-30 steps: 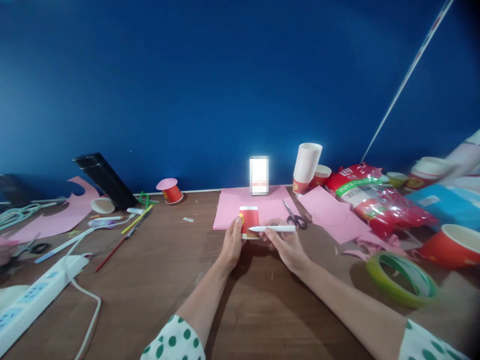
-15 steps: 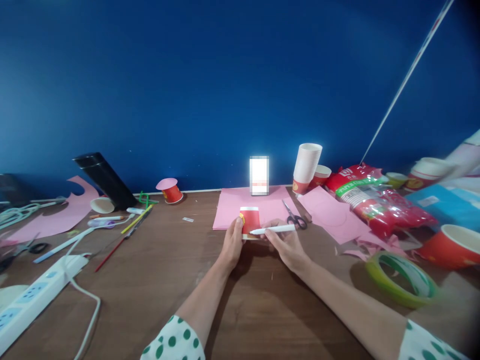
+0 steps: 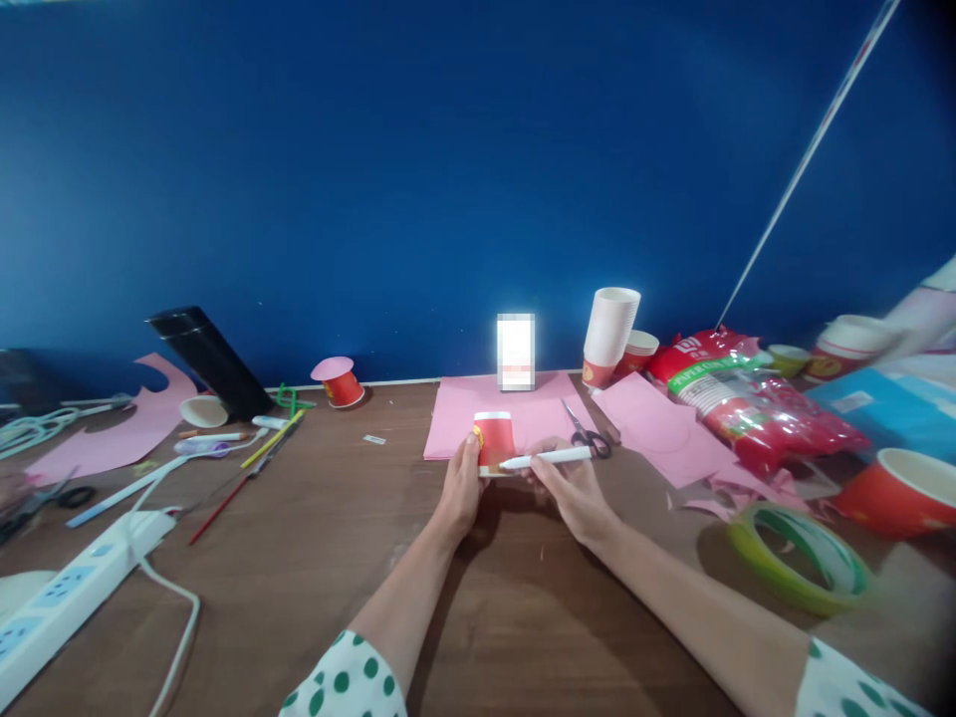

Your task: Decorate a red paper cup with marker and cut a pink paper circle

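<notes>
One red paper cup (image 3: 495, 436) clamped in my left fingers (image 3: 470, 454), white marker (image 3: 557, 456) pinched in my right fingers (image 3: 548, 477), its tip by the cup, scissors (image 3: 587, 436) just beyond

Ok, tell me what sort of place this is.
Probably a craft table: pink paper, dark-handled scissors and a roll of yellow-green tape lie on it.

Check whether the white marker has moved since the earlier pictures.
Yes, slightly: judged against the scissors, the white marker in the right hand has tilted, its end at the red cup dipping lower.
</notes>
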`<state>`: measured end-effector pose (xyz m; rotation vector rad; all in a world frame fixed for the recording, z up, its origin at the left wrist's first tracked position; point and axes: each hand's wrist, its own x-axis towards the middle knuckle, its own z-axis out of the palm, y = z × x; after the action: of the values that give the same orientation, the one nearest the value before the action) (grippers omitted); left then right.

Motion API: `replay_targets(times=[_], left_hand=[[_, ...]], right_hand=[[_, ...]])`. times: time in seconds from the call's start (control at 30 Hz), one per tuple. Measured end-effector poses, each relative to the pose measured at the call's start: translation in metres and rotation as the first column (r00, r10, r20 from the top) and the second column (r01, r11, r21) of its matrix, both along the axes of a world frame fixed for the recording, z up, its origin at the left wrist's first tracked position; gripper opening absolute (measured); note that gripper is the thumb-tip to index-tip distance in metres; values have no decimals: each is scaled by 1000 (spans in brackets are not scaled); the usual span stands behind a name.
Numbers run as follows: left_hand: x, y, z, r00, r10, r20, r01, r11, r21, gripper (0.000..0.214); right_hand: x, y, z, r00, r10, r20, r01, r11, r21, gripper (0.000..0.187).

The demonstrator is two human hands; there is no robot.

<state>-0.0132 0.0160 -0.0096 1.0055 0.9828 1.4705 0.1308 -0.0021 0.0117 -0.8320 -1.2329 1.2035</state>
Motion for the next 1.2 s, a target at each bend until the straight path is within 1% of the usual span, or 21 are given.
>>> replay_targets(times=[0.17, 0.43, 0.6, 0.77, 0.93, 1.1, 1.2], left_hand=[[-1, 1, -3, 1000, 7, 12, -7, 1000, -12, 43], [-1, 2, -5, 994, -50, 94, 50, 999, 0, 39], [0, 1, -2, 990, -59, 126, 63, 998, -22, 39], [0, 0, 0, 980, -102, 173, 107, 994, -20, 39], [0, 0, 0, 980, -93, 174, 102, 994, -44, 45], [0, -1, 2, 976, -118, 185, 127, 991, -39, 47], [0, -1, 2, 976, -111, 189, 120, 992, -39, 45]], right_hand=[[0, 3, 0, 999, -39, -18, 39, 999, -25, 22], [1, 4, -4, 999, -8, -32, 6, 999, -40, 25], [2, 5, -5, 999, -42, -25, 40, 997, -60, 25], [1, 5, -4, 999, -6, -36, 3, 997, -80, 26], [4, 7, -8, 998, -34, -50, 28, 994, -105, 26], [4, 8, -8, 997, 8, -75, -17, 993, -116, 29], [4, 8, -8, 997, -3, -71, -5, 993, -120, 29]])
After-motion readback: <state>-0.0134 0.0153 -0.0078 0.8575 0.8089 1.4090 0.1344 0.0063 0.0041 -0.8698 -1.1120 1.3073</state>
